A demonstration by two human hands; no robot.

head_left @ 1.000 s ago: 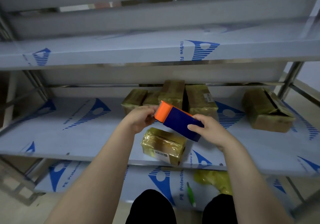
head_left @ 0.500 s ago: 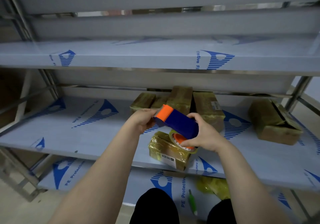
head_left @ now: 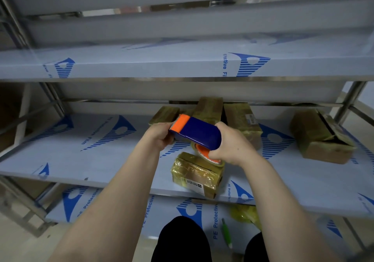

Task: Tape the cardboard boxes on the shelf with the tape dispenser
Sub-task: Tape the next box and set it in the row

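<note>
Both hands are on the tape dispenser (head_left: 199, 133), up in the air over the front half of the middle shelf (head_left: 101, 160). The left hand (head_left: 159, 136) is curled round the orange cutter end. The right hand (head_left: 230, 146) clasps the far end of the blue body, fingers wrapped down beside the tape roll (head_left: 204, 153), whose orange core peeks out underneath. The dispenser sits at a slant, orange end pointing left and away from the person.

Right under that roll is the small cardboard box (head_left: 195, 173), glossy with tape and showing a white label on its near face. It sits right at the shelf's front edge, a little right of the middle. Whether the roll touches the box top or hangs just above it, I cannot tell.

At the back edge there is a cluster of three more. A low box (head_left: 165, 115) sits on the left, a taller box (head_left: 209, 108) stands in the middle, and a labelled box (head_left: 240, 124) is just beside it on the right. The hands and dispenser partly cover all three. Well apart from them, toward the shelf's right end, sits an open box (head_left: 319, 140) with its flaps up.

Down on the lower shelf (head_left: 121, 211), near its front edge, lie a green stick-like tool (head_left: 226, 233) and a crumple of yellowish film (head_left: 244, 214). The upper shelf (head_left: 141, 65) runs across overhead, wrapped in blue-printed protective film.
</note>
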